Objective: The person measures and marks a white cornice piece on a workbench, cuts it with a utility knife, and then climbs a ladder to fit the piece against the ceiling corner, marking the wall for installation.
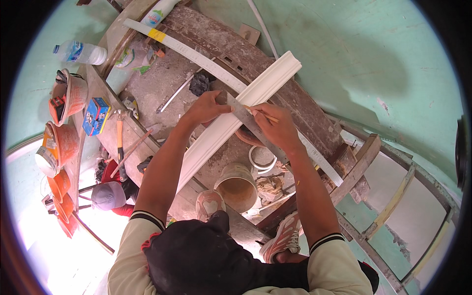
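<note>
A long white grooved moulding (211,140) lies diagonally in front of me, its far end over a dark wooden plank. Across it rests a flat grey metal strip (240,112), a ruler or blade; I cannot tell which. My left hand (204,109) is closed, thumb and fingers pinching the strip's upper end against the moulding. On the other side, my right hand (276,129) grips a pencil (269,117), its tip down at the strip's edge on the moulding. A long pale metal straightedge (199,59) passes beneath the moulding.
Below the moulding stand a dirty bucket (236,189) and a white ring-shaped item (262,159). A hammer (120,140), a blue box (96,116) and a water bottle (81,52) lie left. A capped person (109,195) is lower down; a metal frame (378,223) stands right.
</note>
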{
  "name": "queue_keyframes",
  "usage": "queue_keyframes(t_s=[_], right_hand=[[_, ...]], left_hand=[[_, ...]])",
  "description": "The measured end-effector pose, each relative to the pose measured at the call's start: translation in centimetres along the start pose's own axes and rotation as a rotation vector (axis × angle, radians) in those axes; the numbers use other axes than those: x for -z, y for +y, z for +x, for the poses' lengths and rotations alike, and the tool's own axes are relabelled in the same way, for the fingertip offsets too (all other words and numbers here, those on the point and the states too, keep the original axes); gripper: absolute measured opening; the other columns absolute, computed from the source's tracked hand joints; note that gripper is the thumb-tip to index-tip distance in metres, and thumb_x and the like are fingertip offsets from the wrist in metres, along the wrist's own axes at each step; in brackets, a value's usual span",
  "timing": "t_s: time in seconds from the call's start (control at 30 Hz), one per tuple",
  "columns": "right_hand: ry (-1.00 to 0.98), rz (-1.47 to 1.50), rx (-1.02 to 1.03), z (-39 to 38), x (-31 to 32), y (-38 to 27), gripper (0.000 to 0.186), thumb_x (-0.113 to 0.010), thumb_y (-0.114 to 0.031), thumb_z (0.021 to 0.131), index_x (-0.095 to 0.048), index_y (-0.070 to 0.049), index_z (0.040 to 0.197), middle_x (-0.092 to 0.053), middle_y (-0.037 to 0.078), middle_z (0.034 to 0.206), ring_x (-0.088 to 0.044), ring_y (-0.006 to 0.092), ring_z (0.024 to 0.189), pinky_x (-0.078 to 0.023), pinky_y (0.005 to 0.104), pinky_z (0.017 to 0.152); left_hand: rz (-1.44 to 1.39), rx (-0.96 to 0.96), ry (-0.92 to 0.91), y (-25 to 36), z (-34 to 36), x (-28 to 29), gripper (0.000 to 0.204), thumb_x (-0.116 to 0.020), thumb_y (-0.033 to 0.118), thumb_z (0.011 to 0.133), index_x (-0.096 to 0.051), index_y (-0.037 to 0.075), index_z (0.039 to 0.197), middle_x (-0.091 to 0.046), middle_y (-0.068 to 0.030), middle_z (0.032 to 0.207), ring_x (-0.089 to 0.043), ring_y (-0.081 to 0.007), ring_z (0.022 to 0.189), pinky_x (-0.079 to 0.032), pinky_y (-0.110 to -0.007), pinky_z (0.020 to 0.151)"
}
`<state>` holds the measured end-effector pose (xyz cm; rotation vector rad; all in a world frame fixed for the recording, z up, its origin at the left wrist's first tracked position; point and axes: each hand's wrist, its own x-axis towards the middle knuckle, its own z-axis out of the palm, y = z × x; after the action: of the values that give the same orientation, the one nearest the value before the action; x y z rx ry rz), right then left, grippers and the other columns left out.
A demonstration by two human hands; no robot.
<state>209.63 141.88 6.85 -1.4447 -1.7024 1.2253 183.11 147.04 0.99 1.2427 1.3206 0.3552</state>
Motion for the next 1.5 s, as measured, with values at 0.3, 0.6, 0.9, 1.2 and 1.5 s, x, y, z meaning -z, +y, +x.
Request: queue_keyframes(t_s=[0.3,0.6,0.9,1.2,1.5], right_hand=[[-0.034,-0.207,0.023,0.3,0.9,-1.7,0.019,-0.07,-0.014,0.098,-0.079,-0.004,0.111,-0.076,0.015,0.087,-0.072,0.0244,0.076,-0.055,0.0372,0.072],[0.04,-0.067,0.025,-0.6,1.1,-1.7,0.018,-0.07,-0.014,0.098,-0.079,-0.003,0.109,-0.074,0.012,0.081,-0.069,0.0191,0.07,-0.054,0.0347,0.069],[-0.032,-0.151,0.012,-0.7,1.6,-1.5,0.016,-0.072,-0.012,0.099,-0.079,-0.003,0.109,-0.073,0.009,0.079,-0.067,0.0148,0.071,-0.052,0.0325,0.068],[0.004,-0.084,0.013,-1.2,1.6,-1.6,0.015,-0.072,-0.013,0.098,-0.078,-0.004,0.107,-0.069,0.008,0.074,-0.062,0.0153,0.067,-0.051,0.033,0.065],[0.114,-0.063,-0.038,-2.2,2.6,-1.8,0.019,-0.068,-0.015,0.099,-0.076,-0.004,0.113,-0.075,0.018,0.096,-0.074,0.03,0.085,-0.057,0.04,0.078]], left_hand=[[0.013,-0.005,0.007,-0.1,0.0,0.0,0.05,-0.087,0.026,0.085,-0.072,-0.003,0.123,-0.077,-0.0108,0.092,-0.073,-0.0178,0.073,-0.058,-0.034,0.061],[0.061,0.067,-0.002,0.9,-0.3,0.1,0.047,-0.088,0.026,0.087,-0.073,-0.004,0.12,-0.078,-0.0092,0.102,-0.071,-0.0156,0.09,-0.057,-0.034,0.084],[0.054,0.024,0.014,0.8,-0.4,0.1,0.053,-0.089,0.027,0.084,-0.073,-0.005,0.123,-0.08,-0.0146,0.1,-0.076,-0.0208,0.084,-0.06,-0.037,0.077],[0.04,0.031,-0.005,1.0,-0.5,0.1,0.047,-0.087,0.024,0.087,-0.072,-0.005,0.122,-0.077,-0.0095,0.099,-0.07,-0.0147,0.085,-0.057,-0.032,0.078],[0.05,0.036,-0.03,0.0,-0.2,0.6,0.057,-0.089,0.031,0.087,-0.071,-0.005,0.127,-0.077,-0.0122,0.106,-0.072,-0.0189,0.091,-0.058,-0.034,0.083]])
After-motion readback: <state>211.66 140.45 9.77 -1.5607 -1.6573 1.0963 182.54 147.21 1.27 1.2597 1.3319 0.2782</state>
